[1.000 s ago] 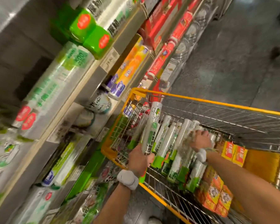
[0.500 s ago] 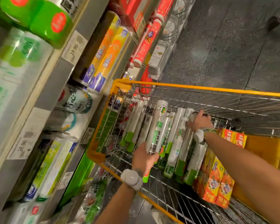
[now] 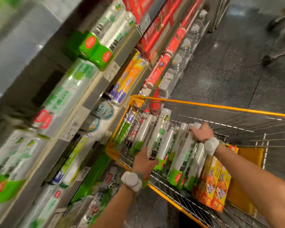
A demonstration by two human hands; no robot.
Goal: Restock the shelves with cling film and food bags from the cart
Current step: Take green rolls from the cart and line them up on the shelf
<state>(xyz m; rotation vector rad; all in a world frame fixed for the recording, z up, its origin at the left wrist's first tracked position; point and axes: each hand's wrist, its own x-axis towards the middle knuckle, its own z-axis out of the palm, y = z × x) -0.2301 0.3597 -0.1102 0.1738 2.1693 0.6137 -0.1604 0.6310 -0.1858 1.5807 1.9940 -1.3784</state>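
**Figure.** Downward view along a shop aisle. The grey metal shelves (image 3: 95,94) run from seven to twelve o'clock, stocked with rolls and boxes too blurred to count. The yellow-rimmed wire cart (image 3: 220,106) fills three to six o'clock. Its left rim lies just beside the shelf fronts, leaving only a narrow slot there. Open room lies beyond the cart's far rim, where the dark grey stone floor (image 3: 229,71) spreads from twelve to two o'clock.

The left hand (image 3: 144,162), at six o'clock, is closed round the lower part of a tall white roll with a panda print and green base (image 3: 162,129). This roll stands higher than its neighbours inside the cart. The right hand (image 3: 201,131) curls over the top end of a second white green-based roll (image 3: 186,155), also in the cart.

Upright rolls in the cart number perhaps seven, the two held ones included; blur prevents a firm count. Two orange cardboard boxes (image 3: 211,183) stand against the rolls at four o'clock. Each wrist bears one white band (image 3: 132,181), two in all.
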